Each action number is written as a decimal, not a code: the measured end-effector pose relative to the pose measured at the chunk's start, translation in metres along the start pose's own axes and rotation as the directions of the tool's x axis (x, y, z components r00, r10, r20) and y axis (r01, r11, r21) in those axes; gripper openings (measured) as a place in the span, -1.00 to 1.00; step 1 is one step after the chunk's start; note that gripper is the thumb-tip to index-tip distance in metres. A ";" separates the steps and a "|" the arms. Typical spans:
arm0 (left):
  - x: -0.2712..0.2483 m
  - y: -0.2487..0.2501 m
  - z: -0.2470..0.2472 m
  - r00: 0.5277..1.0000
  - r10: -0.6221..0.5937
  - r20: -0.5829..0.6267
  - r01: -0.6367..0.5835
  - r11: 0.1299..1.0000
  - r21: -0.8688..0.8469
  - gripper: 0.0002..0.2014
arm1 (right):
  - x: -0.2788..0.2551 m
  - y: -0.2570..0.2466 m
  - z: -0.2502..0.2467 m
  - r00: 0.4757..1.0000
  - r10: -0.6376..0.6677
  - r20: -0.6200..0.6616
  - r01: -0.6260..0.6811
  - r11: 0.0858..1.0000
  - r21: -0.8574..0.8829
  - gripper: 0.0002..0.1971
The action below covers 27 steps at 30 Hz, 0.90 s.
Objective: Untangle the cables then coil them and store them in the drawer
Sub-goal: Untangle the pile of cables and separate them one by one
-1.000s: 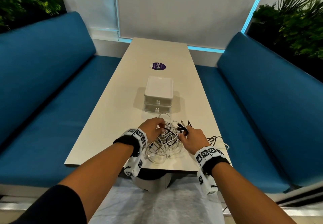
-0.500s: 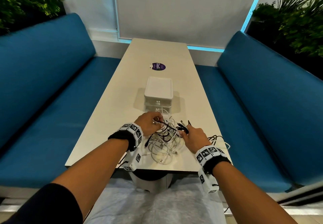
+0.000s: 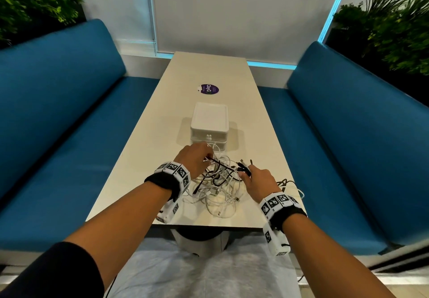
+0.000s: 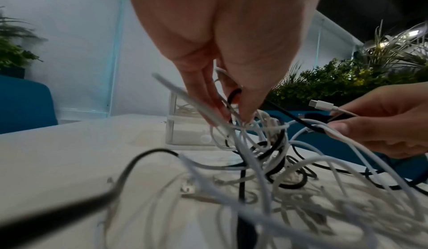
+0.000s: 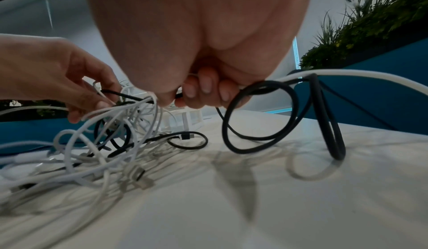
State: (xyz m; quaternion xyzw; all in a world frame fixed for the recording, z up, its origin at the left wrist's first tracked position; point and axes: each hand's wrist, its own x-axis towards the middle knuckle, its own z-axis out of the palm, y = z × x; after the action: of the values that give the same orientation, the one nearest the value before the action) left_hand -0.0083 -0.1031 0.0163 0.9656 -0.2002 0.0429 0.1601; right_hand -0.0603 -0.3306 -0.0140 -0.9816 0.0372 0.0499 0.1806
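A tangle of white and black cables [image 3: 218, 186] lies near the table's front edge. My left hand [image 3: 197, 160] is raised over its far left side and pinches white and black strands [image 4: 234, 106] between thumb and fingers. My right hand [image 3: 255, 181] grips a bundle of cable ends at the tangle's right, a black cable [image 5: 259, 113] looping down from its curled fingers and a white plug [image 4: 322, 105] sticking out. A black strand stretches taut between both hands. Just beyond the tangle stands a white two-drawer box [image 3: 210, 128], both drawers closed.
The cream table [image 3: 144, 158] is long and narrow, with a purple round sticker [image 3: 209, 88] beyond the box. Blue benches [image 3: 69, 135] flank both sides. More cable [image 3: 287, 185] trails toward the right edge. Plants stand in both back corners.
My left hand has lifted and moved away from me toward the drawer box, pulling strands up out of the tangle. The right hand has stayed almost in place with its bundle.
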 end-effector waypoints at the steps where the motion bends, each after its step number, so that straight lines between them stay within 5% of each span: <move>1: 0.000 0.001 0.001 1.000 0.004 0.026 -0.005 1.000 0.005 -0.87 | 0.000 -0.002 0.000 1.000 -0.003 -0.001 0.003 1.000 0.004 -0.54; 7: -0.003 0.005 0.004 0.987 -0.042 0.158 0.024 0.993 0.115 -0.53 | 0.003 -0.009 -0.003 1.000 -0.017 -0.019 0.017 1.000 0.008 -0.57; 11: -0.004 -0.002 -0.006 0.970 -0.055 0.237 0.063 0.998 -0.026 -0.78 | 0.002 -0.004 -0.004 1.000 0.014 -0.006 -0.014 1.000 -0.015 -0.55; 14: -0.003 -0.008 -0.014 0.986 -0.065 0.152 0.074 0.996 -0.056 -0.94 | 0.000 0.000 -0.002 0.999 0.034 0.003 -0.034 0.999 -0.027 -0.53; 24: -0.010 -0.014 -0.004 0.995 -0.067 0.080 0.038 0.947 0.320 -0.51 | -0.001 -0.010 -0.004 1.000 0.024 0.002 -0.024 0.999 -0.029 -0.53; 27: -0.010 -0.015 -0.002 0.990 -0.074 0.123 0.032 0.948 0.316 -0.35 | 0.000 -0.010 -0.005 1.000 0.022 -0.007 -0.022 0.999 -0.048 -0.52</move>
State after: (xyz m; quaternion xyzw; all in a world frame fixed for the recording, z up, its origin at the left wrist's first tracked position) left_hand -0.0113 -0.0864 0.0124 0.9845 -0.1750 0.0051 -0.0075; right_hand -0.0592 -0.3227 -0.0054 -0.9853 0.0473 0.0495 0.1564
